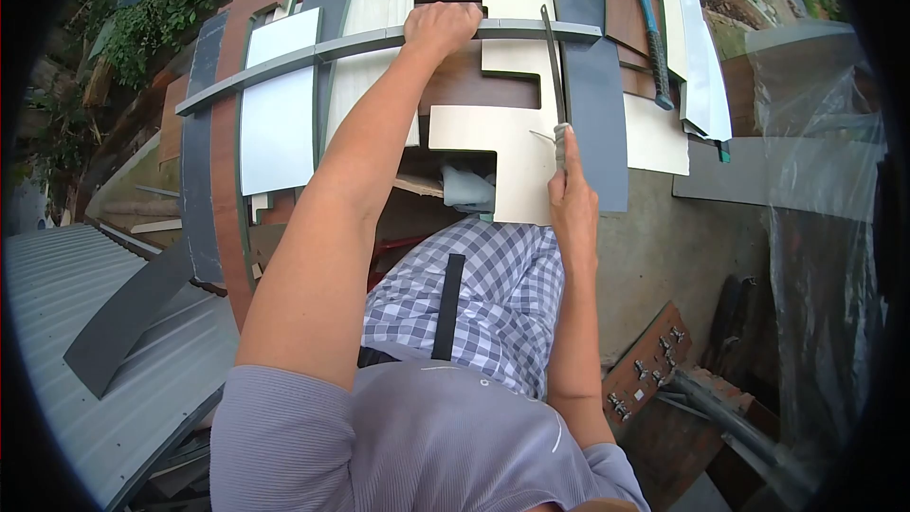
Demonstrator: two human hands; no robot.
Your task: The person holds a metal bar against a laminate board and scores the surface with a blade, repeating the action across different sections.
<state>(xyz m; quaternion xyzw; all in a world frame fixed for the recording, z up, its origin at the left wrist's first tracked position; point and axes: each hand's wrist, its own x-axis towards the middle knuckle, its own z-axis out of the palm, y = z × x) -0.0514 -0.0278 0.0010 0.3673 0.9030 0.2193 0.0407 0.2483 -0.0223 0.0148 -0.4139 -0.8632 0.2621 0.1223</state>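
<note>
Head-camera view, looking down over the person's own arms onto a tabletop (654,218) heaped with offcut panels. The left hand (441,28) lies palm-down on a long grey strip (284,64) that runs across the pile, its fingers curled over the strip's far edge and pressing it flat. The right hand (572,194) is closed around the handle of a hand saw (553,71), fingers wrapped tight, with the thin blade pointing away from the body. The blade stands against the edge of a cream notched panel (493,128) and reaches up to the grey strip just right of the left hand. A hammer (650,33) with a teal handle rests on the boards further right, well apart from both hands. A checked cloth (502,284) hangs below the panels, near the right forearm.
</note>
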